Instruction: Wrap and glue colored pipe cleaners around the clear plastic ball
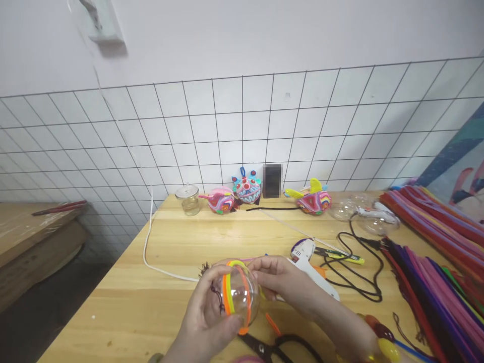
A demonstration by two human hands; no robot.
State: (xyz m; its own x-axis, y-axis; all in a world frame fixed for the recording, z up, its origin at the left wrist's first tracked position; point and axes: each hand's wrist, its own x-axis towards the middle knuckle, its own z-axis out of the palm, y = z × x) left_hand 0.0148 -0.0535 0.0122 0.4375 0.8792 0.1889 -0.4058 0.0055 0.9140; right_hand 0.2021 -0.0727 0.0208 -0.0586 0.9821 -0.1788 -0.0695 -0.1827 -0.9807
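Note:
My left hand [206, 315] cups a clear plastic ball [239, 295] from the left and below, above the near part of the wooden table [159, 302]. Orange and yellow-green pipe cleaners [228, 292] run in a band around the ball. My right hand [278, 280] touches the ball's right side, its fingers pinching at the band. Black scissors [272, 347] lie on the table just below both hands.
A white glue gun [310, 262] with a black cable [359, 272] lies right of my hands. Piles of coloured pipe cleaners [434, 252] fill the right side. Finished wrapped balls [247, 189], a small glass jar [189, 198] and clear half-shells [348, 206] stand along the back. A white cord [149, 247] crosses the left.

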